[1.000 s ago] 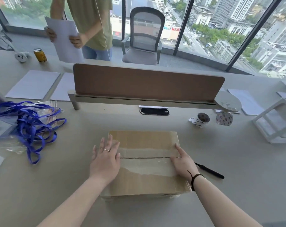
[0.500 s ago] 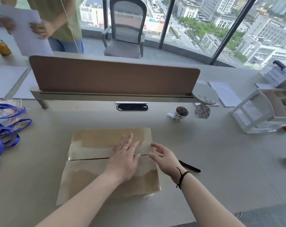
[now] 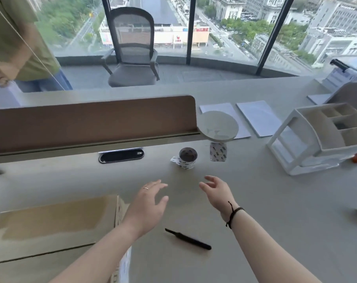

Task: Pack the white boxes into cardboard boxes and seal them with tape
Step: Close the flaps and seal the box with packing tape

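Note:
The cardboard box (image 3: 51,225) lies at the lower left with its flaps down and a seam across the top. My left hand (image 3: 149,203) hovers over the table just right of the box, fingers spread, holding nothing. My right hand (image 3: 216,193) is beside it, fingers loosely extended, also empty. Ahead of both hands lies a roll of printed tape (image 3: 186,159), and a second roll (image 3: 218,151) stands under a round white disc (image 3: 218,125). No white boxes are in sight.
A black pen (image 3: 189,239) lies between my forearms. A brown desk divider (image 3: 87,121) runs across the left, with a cable port (image 3: 121,156) below it. A white desk organiser (image 3: 320,137) stands at right. Papers (image 3: 257,117) lie behind. A person (image 3: 16,41) stands at far left.
The view has swung right, leaving the box at the lower left. Both hands have lifted off the box top and moved right and forward over the bare table towards the tape rolls.

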